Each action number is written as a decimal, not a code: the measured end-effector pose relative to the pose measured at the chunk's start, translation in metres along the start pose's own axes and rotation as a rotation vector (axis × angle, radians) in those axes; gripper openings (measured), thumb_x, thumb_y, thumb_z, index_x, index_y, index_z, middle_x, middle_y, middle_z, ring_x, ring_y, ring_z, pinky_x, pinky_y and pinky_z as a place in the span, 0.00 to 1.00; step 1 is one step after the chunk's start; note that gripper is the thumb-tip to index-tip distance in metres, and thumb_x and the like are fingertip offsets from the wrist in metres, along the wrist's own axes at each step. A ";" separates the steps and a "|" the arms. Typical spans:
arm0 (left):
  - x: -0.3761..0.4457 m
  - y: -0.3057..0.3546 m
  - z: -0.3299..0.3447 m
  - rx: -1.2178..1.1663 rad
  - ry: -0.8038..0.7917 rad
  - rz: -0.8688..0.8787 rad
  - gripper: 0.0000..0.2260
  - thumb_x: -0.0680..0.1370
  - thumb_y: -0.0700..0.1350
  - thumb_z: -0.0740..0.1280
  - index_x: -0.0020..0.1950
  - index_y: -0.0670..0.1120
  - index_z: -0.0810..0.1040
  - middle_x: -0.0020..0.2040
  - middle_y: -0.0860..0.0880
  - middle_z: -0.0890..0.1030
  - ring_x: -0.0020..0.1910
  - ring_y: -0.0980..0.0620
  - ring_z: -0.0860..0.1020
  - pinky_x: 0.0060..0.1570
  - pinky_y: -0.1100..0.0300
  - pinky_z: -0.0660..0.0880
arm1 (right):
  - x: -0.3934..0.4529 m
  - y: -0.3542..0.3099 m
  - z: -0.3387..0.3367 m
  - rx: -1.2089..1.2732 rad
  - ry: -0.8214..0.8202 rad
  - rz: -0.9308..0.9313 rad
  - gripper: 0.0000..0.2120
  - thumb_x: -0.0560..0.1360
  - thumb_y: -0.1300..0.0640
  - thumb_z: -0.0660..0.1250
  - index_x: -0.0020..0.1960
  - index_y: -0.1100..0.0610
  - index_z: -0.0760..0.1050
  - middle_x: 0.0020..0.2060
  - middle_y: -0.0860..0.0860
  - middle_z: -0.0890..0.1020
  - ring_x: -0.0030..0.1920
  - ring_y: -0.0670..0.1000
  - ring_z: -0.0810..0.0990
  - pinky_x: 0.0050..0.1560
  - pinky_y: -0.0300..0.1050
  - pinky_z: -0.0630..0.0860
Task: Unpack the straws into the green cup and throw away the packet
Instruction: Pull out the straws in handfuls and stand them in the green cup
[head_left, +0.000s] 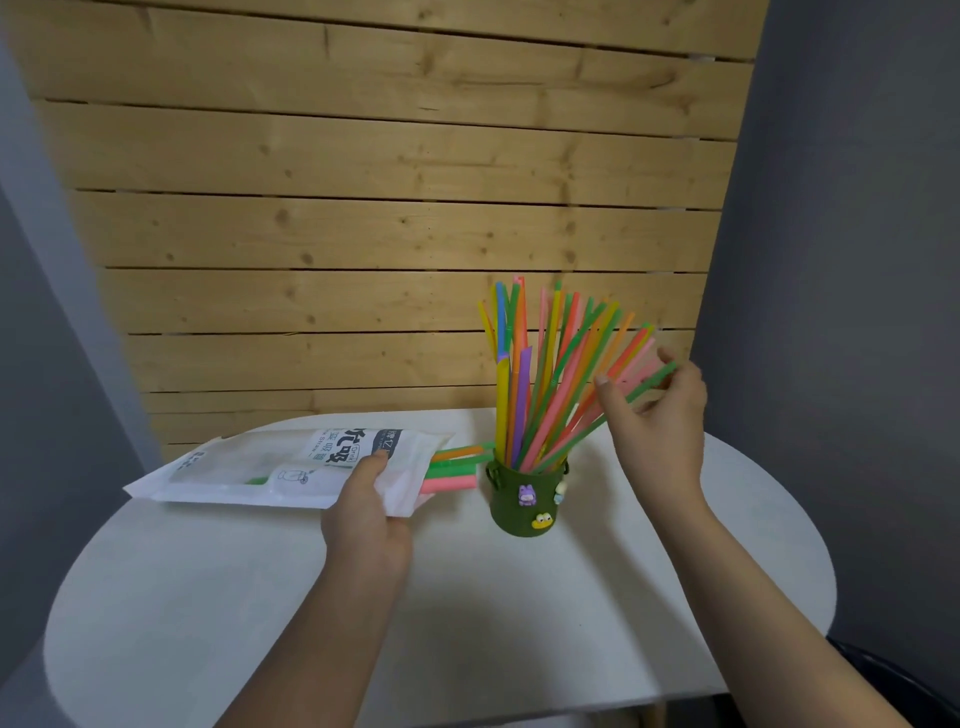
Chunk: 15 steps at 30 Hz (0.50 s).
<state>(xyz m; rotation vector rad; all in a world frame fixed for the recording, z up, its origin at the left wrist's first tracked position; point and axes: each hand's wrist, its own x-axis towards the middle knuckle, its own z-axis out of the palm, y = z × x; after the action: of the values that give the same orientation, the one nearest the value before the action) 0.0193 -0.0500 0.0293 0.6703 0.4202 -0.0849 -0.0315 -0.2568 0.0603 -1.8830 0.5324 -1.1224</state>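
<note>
The left hand (371, 501) pinches the open end of the straw packet (291, 467) and holds it just above the white worktop (363, 623), so the last straws (451, 470) can slide out. It lies long from left to right, mouth toward the green cup (524, 499). The right hand (657, 415) curls loosely around the leaning straws in the cup (550, 374), probably to tidy them. These stand up and fan out to the right.
</note>
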 end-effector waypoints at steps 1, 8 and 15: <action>0.000 -0.001 -0.001 0.006 -0.007 -0.001 0.21 0.77 0.35 0.66 0.70 0.43 0.71 0.65 0.44 0.78 0.46 0.48 0.80 0.21 0.59 0.78 | -0.001 -0.002 -0.003 0.022 0.037 0.001 0.31 0.70 0.49 0.71 0.68 0.55 0.64 0.62 0.52 0.70 0.55 0.50 0.73 0.47 0.44 0.70; -0.002 -0.005 0.001 0.034 -0.057 -0.016 0.22 0.78 0.36 0.65 0.73 0.44 0.69 0.69 0.42 0.76 0.57 0.46 0.77 0.24 0.59 0.79 | -0.014 -0.022 -0.018 0.015 0.208 -0.391 0.25 0.68 0.55 0.72 0.62 0.59 0.69 0.52 0.45 0.67 0.50 0.42 0.67 0.51 0.38 0.69; -0.006 -0.011 0.003 0.041 -0.122 -0.055 0.22 0.79 0.37 0.64 0.74 0.43 0.67 0.67 0.43 0.77 0.54 0.46 0.79 0.27 0.59 0.81 | -0.043 -0.012 -0.012 0.097 -0.095 -0.409 0.10 0.71 0.58 0.67 0.52 0.53 0.73 0.39 0.41 0.70 0.36 0.42 0.70 0.35 0.30 0.67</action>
<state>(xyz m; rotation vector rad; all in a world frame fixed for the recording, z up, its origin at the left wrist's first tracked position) 0.0128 -0.0605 0.0276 0.6899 0.3198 -0.1864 -0.0640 -0.2255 0.0522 -1.9993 0.0345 -1.2827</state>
